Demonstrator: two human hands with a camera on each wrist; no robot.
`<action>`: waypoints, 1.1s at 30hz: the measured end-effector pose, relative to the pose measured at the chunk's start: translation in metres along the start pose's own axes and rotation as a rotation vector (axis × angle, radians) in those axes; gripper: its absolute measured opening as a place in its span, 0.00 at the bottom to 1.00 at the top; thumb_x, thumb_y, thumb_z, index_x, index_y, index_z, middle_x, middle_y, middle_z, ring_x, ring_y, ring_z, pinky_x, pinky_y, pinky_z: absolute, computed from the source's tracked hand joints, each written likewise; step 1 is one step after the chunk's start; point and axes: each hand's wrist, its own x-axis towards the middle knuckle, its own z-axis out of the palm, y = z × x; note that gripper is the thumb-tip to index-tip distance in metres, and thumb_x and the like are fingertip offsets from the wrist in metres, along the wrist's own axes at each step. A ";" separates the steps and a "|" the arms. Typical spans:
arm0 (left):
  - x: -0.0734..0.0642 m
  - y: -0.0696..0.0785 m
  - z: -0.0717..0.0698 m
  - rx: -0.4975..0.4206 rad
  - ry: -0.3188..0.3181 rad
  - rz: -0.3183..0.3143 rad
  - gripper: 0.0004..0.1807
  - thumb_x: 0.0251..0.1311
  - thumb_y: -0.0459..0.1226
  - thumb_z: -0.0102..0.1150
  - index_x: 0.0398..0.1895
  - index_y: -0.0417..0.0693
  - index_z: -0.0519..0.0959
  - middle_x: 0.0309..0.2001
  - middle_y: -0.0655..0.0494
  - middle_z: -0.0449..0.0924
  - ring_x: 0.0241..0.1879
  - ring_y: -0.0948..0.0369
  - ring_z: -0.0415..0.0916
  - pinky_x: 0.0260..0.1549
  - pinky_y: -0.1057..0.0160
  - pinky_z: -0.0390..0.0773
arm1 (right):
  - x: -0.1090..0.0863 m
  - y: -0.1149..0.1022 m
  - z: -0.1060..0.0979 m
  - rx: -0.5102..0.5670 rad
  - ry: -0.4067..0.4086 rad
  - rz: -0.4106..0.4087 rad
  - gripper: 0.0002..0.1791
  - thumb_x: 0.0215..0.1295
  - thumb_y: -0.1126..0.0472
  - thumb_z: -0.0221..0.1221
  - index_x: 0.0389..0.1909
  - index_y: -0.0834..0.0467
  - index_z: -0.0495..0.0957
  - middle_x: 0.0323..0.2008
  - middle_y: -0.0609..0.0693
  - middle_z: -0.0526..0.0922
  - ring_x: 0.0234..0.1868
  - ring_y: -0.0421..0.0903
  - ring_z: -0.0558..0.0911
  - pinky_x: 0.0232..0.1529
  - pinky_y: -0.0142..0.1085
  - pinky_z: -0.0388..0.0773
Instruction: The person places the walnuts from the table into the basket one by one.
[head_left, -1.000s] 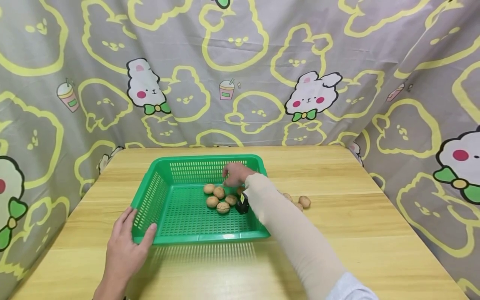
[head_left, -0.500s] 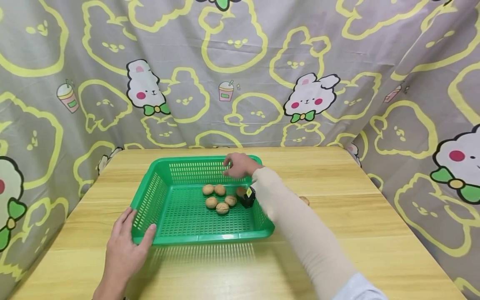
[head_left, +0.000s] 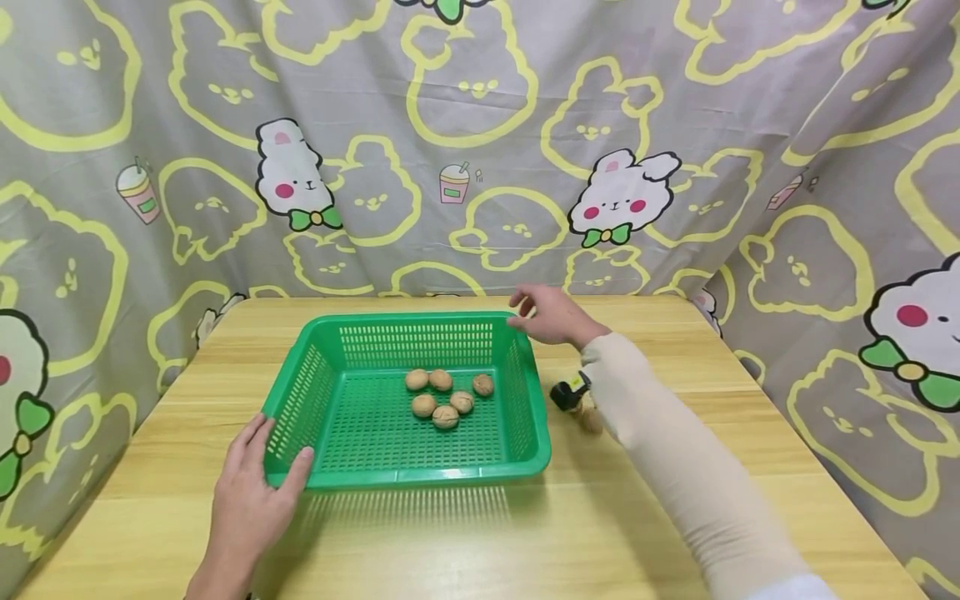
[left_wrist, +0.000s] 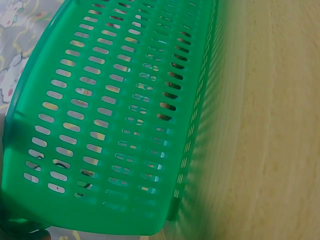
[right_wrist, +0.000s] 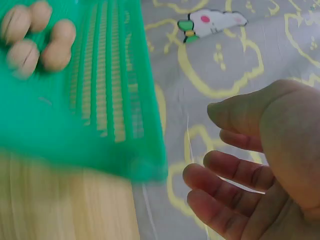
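A green plastic basket (head_left: 360, 482) with slotted walls stands on the table. My left hand (head_left: 251, 492) holds its near left corner, thumb over the front rim and fingers along the left side. Several walnuts (head_left: 446, 417) lie on the basket floor, right of its middle; the right wrist view also shows some walnuts (right_wrist: 22, 56). Over the far right corner of the basket hovers my right hand (head_left: 555, 315), fingers loosely bent. In the right wrist view nothing lies between this right hand's (right_wrist: 270, 165) thumb and fingers.
On the wooden table (head_left: 750, 467), right of the basket, walnuts (head_left: 592, 419) lie partly hidden behind the right sleeve (head_left: 660, 425) and a black wrist camera (head_left: 566, 393). A patterned curtain (head_left: 510, 108) hangs behind and at both sides.
My right hand has risen from inside the basket and moved right to above its far right corner, uncovering a walnut near the right wall. The left hand stays at its corner.
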 end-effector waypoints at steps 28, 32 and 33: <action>0.001 -0.002 0.001 0.002 0.011 0.024 0.38 0.65 0.47 0.57 0.67 0.27 0.60 0.68 0.33 0.55 0.64 0.32 0.56 0.53 0.27 0.61 | -0.086 0.120 0.009 -0.053 -0.190 0.066 0.22 0.53 0.66 0.62 0.51 0.66 0.76 0.46 0.66 0.77 0.37 0.51 0.81 0.42 0.48 0.79; 0.000 -0.001 0.001 0.004 0.014 0.030 0.38 0.65 0.47 0.57 0.67 0.27 0.61 0.68 0.32 0.55 0.63 0.32 0.57 0.52 0.27 0.61 | -0.090 0.126 0.012 -0.051 -0.262 0.074 0.25 0.48 0.64 0.66 0.50 0.63 0.76 0.45 0.64 0.76 0.40 0.53 0.78 0.42 0.47 0.76; 0.000 -0.002 0.001 0.004 0.015 0.032 0.38 0.65 0.47 0.57 0.66 0.27 0.61 0.68 0.32 0.56 0.63 0.32 0.57 0.52 0.27 0.61 | -0.091 0.127 0.013 -0.047 -0.275 0.077 0.25 0.48 0.65 0.67 0.50 0.63 0.76 0.45 0.63 0.76 0.40 0.53 0.77 0.42 0.47 0.76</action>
